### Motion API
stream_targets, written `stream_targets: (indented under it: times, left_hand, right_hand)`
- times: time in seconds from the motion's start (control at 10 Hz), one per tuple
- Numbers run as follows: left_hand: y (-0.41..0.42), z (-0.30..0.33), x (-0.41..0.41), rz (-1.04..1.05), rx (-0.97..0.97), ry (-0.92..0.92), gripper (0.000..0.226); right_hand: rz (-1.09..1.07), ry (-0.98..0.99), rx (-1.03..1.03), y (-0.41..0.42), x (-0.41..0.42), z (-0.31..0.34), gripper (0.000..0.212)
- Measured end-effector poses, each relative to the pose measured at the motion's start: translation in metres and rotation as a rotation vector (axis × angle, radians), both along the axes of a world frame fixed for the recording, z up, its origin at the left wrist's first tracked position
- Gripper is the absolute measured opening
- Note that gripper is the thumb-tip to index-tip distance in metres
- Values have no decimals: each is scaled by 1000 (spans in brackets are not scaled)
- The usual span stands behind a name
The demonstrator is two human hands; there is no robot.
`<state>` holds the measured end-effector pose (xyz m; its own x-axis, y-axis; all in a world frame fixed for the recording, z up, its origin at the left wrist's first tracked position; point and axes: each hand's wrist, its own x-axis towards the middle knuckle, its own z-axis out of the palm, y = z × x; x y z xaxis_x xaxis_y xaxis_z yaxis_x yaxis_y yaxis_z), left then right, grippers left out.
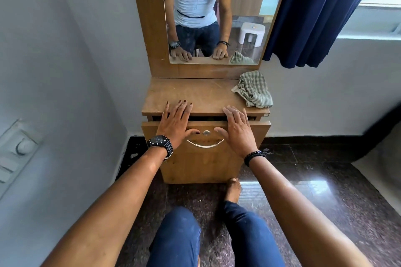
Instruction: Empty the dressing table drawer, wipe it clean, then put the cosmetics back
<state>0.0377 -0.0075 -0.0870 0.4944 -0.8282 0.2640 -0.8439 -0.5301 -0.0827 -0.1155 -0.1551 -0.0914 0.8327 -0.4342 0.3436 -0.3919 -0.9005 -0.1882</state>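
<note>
A wooden dressing table (201, 93) stands against the wall, with a mirror above it. Its drawer (206, 158) has a curved metal handle (205, 144) and a small lock, and it sits slightly out, leaving a narrow dark gap under the top. My left hand (176, 120) lies flat over the drawer's top edge, fingers spread onto the table top. My right hand (237, 129) rests flat on the drawer front at the right, fingers apart. Neither hand holds anything. A checked green cloth (253, 90) lies crumpled on the top's right back corner. No cosmetics are visible.
A blue curtain (319, 13) hangs at the right beside a window. My knees and one bare foot (233, 188) are on the dark polished floor in front of the table. A switch panel (17, 147) is on the left wall. The mirror reflects a white stool.
</note>
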Motion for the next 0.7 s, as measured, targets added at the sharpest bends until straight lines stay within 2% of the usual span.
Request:
stream_targets:
  times: [0.2,0.3,0.5,0.7]
  left_hand:
    - [-19,-17,5,86,-209,-49,74]
    - [-31,-19,4,151,-259,-110,68]
    - [-31,-17,-2,190,-171,-123,75]
    - [-20,-6,-48,235,-42,85,69]
  right_hand:
    - [-140,-207,-197,-5,24,-21,47]
    - [-253,-179,-259,-4,36,-19,48]
    - [-269,-73,-338,-3,36,-8,53]
    - [-180,-49,-161,24,8,2,52]
